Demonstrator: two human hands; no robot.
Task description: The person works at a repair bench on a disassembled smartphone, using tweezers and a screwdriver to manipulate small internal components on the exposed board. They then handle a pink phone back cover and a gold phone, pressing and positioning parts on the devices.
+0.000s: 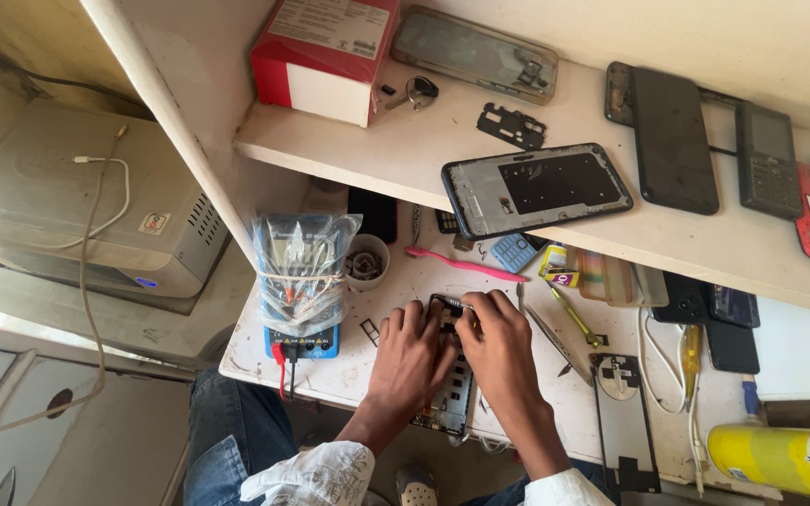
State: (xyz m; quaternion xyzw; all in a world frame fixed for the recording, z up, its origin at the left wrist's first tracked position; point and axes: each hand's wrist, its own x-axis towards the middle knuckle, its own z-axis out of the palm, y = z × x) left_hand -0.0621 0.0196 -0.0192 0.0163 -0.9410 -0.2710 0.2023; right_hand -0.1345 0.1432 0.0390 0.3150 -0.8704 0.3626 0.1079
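Observation:
An opened phone body point(450, 398) with bare circuit boards lies near the front edge of a white worktable point(349, 370). My left hand point(412, 351) rests flat on its left side, fingers spread over the frame. My right hand point(499, 337) is curled over the top end of the phone, fingertips pinched together on a small part there that I cannot make out. Both hands cover most of the phone. A pair of metal tweezers point(555, 342) lies just right of my right hand.
A blue multimeter in a plastic bag point(302, 290) stands at the left, beside a small white cup point(366, 262) and a pink toothbrush point(461, 264). A phone frame point(625, 422) and yellow can point(785, 459) lie right. The shelf above holds a red box point(322, 56) and several phones.

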